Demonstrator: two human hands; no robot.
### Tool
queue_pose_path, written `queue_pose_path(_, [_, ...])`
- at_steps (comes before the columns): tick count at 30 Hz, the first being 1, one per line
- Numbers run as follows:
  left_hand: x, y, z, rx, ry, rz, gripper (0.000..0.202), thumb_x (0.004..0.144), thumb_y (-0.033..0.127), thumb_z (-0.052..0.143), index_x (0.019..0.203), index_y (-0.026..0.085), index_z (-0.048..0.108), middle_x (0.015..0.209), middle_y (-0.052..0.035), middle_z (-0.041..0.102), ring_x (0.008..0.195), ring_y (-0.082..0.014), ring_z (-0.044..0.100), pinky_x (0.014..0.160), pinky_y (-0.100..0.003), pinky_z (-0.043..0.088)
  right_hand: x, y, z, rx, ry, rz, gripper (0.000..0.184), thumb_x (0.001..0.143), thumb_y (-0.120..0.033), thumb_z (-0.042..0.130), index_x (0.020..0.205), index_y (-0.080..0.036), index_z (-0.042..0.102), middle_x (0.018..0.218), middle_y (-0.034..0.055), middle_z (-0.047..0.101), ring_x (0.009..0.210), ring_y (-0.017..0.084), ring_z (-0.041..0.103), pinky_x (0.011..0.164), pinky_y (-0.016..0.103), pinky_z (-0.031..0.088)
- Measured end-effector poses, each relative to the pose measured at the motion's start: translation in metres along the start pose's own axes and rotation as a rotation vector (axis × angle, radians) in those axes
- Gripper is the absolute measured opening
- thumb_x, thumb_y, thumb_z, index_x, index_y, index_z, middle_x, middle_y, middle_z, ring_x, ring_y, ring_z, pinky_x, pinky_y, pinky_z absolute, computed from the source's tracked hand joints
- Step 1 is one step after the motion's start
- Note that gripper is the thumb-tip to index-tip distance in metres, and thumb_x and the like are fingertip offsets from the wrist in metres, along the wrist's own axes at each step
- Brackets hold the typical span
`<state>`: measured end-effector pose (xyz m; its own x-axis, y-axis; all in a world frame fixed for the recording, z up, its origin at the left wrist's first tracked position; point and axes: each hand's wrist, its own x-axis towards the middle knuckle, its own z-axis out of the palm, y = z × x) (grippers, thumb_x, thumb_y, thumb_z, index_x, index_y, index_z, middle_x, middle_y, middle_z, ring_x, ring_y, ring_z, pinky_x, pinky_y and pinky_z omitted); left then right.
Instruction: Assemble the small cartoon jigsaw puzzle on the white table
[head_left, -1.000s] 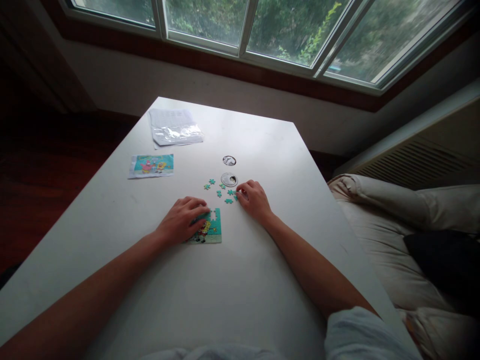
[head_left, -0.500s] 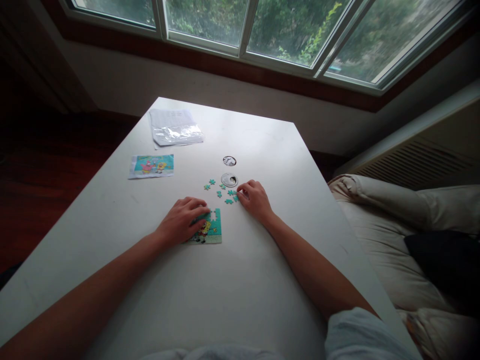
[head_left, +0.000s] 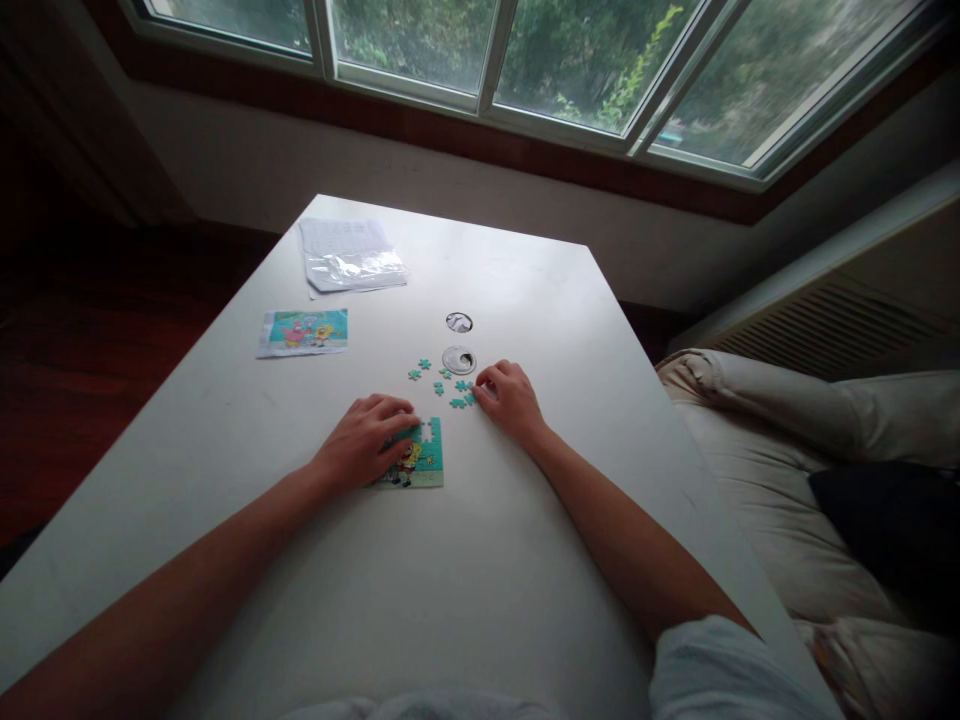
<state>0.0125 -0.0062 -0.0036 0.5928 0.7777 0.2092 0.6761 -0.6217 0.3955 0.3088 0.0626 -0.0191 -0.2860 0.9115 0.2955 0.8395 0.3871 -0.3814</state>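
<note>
A partly assembled jigsaw puzzle (head_left: 429,462) with a yellow cartoon figure lies on the white table; a gap shows near its top right. My left hand (head_left: 367,438) rests over the puzzle's left side, fingers stretched out and thumb apart, hiding that part. Beyond the puzzle, several loose teal puzzle pieces (head_left: 439,388) are scattered. My right hand (head_left: 510,398) is at the right edge of these pieces, fingers curled, with thumb and index finger closed at a puzzle piece (head_left: 470,399). The fingertips partly cover that piece.
A small picture card (head_left: 309,331) of the cartoon scene lies at the left. Behind it is a clear plastic bag with papers (head_left: 352,255). Two round holes, one with a cover (head_left: 458,360), sit in the tabletop (head_left: 540,300). A cushioned seat (head_left: 757,480) stands at the right.
Both hands stay almost in place. The puzzle piece at my right fingertips has shifted very slightly left.
</note>
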Motion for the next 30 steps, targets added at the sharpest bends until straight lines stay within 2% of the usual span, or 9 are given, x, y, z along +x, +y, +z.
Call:
queue_pose_path(7, [0.001,-0.001,-0.001,0.022,0.013,-0.019,0.030,0.096,0.033,0.055,0.124,0.029,0.066,0.132,-0.0057,0.064,0.121,-0.0269,0.055,0.101,-0.045,0.042,0.000,0.000,0.001,0.020,0.014,-0.005,0.007,0.092,-0.029,0.063,0.090,-0.023,0.067,0.093,0.0063,0.062,0.092,0.024,0.054,0.087,0.038,0.043])
queue_pose_path(11, [0.000,-0.003,0.000,0.015,0.021,-0.028,0.031,0.095,0.032,0.055,0.125,0.029,0.065,0.133,-0.0055,0.064,0.122,-0.0266,0.055,0.102,-0.045,0.042,0.006,-0.008,0.000,0.056,0.018,-0.043,0.008,0.093,-0.025,0.060,0.092,-0.024,0.068,0.097,0.0060,0.064,0.096,0.024,0.055,0.089,0.039,0.042])
queue_pose_path(16, [0.000,-0.005,0.000,0.018,0.023,-0.026,0.031,0.095,0.031,0.056,0.124,0.028,0.066,0.132,-0.0057,0.064,0.122,-0.0267,0.055,0.102,-0.046,0.042,0.029,-0.024,-0.003,0.111,-0.038,-0.157,0.012,0.093,-0.022,0.060,0.099,-0.024,0.070,0.100,0.0059,0.066,0.096,0.023,0.056,0.089,0.038,0.042])
queue_pose_path(20, [0.000,-0.006,-0.001,0.022,0.024,-0.030,0.030,0.095,0.032,0.056,0.123,0.028,0.066,0.132,-0.0059,0.064,0.121,-0.0269,0.055,0.102,-0.046,0.042,0.052,-0.031,0.001,0.143,-0.144,-0.256,0.016,0.092,-0.018,0.061,0.102,-0.024,0.071,0.101,0.0055,0.068,0.097,0.023,0.057,0.088,0.036,0.043])
queue_pose_path(24, [0.000,-0.005,-0.001,0.010,0.027,-0.031,0.029,0.096,0.032,0.056,0.123,0.028,0.066,0.132,-0.0059,0.064,0.121,-0.0267,0.055,0.102,-0.046,0.042,0.061,-0.026,0.010,0.133,-0.160,-0.247,0.018,0.090,-0.016,0.061,0.101,-0.024,0.072,0.099,0.0058,0.068,0.095,0.022,0.058,0.088,0.036,0.044])
queue_pose_path(30, [0.000,-0.004,-0.001,0.006,0.029,-0.037,0.029,0.096,0.032,0.056,0.123,0.028,0.066,0.131,-0.0052,0.064,0.121,-0.0265,0.054,0.102,-0.046,0.043,0.054,-0.010,0.019,0.145,-0.080,-0.216,0.018,0.093,-0.017,0.058,0.099,-0.025,0.073,0.098,0.0060,0.068,0.096,0.022,0.058,0.089,0.037,0.045])
